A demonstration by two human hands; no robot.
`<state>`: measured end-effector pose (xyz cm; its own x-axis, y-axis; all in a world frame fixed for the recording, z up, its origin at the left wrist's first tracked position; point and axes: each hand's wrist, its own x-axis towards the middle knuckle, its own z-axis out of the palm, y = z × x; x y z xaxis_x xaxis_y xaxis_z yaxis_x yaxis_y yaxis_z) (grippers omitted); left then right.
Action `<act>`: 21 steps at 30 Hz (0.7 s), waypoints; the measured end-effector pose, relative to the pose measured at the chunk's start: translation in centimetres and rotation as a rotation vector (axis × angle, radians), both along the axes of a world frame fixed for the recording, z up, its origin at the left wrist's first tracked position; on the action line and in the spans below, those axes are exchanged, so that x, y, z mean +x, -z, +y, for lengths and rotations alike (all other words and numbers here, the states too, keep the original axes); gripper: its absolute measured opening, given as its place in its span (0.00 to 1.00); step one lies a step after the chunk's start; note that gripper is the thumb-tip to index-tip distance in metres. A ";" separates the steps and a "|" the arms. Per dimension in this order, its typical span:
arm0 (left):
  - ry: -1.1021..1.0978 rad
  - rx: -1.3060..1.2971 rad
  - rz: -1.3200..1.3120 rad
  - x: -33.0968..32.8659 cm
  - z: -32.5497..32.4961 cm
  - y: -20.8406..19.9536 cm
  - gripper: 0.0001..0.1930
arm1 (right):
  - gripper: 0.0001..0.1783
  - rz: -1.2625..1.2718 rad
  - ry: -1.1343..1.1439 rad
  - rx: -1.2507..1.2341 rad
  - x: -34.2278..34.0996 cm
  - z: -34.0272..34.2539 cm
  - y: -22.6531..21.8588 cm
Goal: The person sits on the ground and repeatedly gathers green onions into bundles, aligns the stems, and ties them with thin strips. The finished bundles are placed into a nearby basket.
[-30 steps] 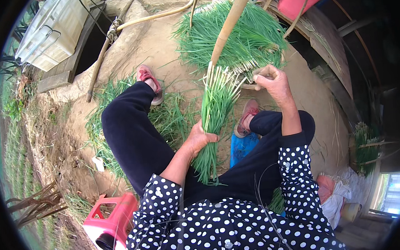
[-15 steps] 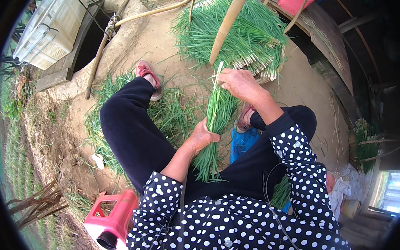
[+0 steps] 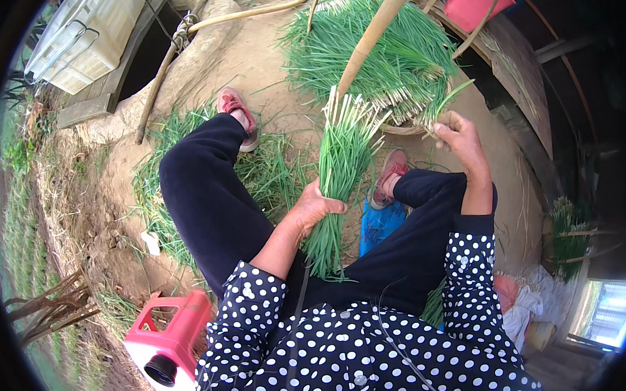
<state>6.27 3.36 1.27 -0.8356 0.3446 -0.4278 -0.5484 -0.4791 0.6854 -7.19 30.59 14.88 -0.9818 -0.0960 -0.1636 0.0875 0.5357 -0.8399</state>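
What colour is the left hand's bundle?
The bundle is green with whitish stem ends, clearest in the head view.

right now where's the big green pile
In the head view, the big green pile lies at the top, right of centre, beyond the right hand and left of the pink bucket.

The crate (image 3: 97, 65) is plastic, trousers (image 3: 208, 187) matt cloth

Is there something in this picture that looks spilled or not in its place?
Yes: loose green leaves lie scattered on the ground around the left shoe, messy compared with the neatly layered green pile.
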 end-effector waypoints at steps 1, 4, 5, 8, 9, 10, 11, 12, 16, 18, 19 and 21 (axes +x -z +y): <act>-0.003 -0.018 0.005 0.0 0.0 0.0 0.27 | 0.08 -0.154 -0.110 0.267 1.4 -0.2 0.5; -0.002 -0.061 0.020 0.0 0.4 -0.1 0.27 | 0.20 -0.132 -0.682 0.806 5.6 -1.8 2.0; 0.004 -0.073 0.024 0.0 0.5 -0.1 0.27 | 0.19 0.099 -0.668 0.677 6.9 -2.6 2.5; -0.009 -0.133 0.039 0.4 0.6 -0.2 0.28 | 0.11 -0.190 -0.316 0.026 8.2 -6.2 3.8; -0.014 -0.162 0.045 0.4 0.6 -0.2 0.28 | 0.08 -0.177 -0.285 -0.157 8.8 -7.4 4.0; -0.017 -0.180 0.051 0.3 0.6 -0.3 0.29 | 0.07 -0.171 -0.276 -0.253 9.4 -8.7 4.4; -0.015 -0.190 0.068 0.3 0.7 -0.3 0.30 | 0.09 -0.144 -0.274 -0.171 9.7 -10.2 5.2; -0.014 -0.207 0.079 0.2 0.8 -0.3 0.30 | 0.10 -0.120 -0.262 -0.053 10.0 -11.4 5.8; -0.077 -0.265 0.098 0.5 1.0 -0.1 0.31 | 0.15 0.078 -0.207 0.324 10.5 -14.3 8.0; -0.081 -0.286 0.101 0.5 0.8 0.2 0.30 | 0.13 -0.054 -0.164 0.149 10.7 -14.6 8.6; -0.077 -0.291 0.098 0.4 0.7 0.4 0.30 | 0.13 -0.127 -0.126 0.080 10.8 -14.6 8.7; -0.071 -0.268 0.083 0.4 0.6 0.6 0.29 | 0.11 -0.122 -0.038 -0.196 10.5 -14.2 8.3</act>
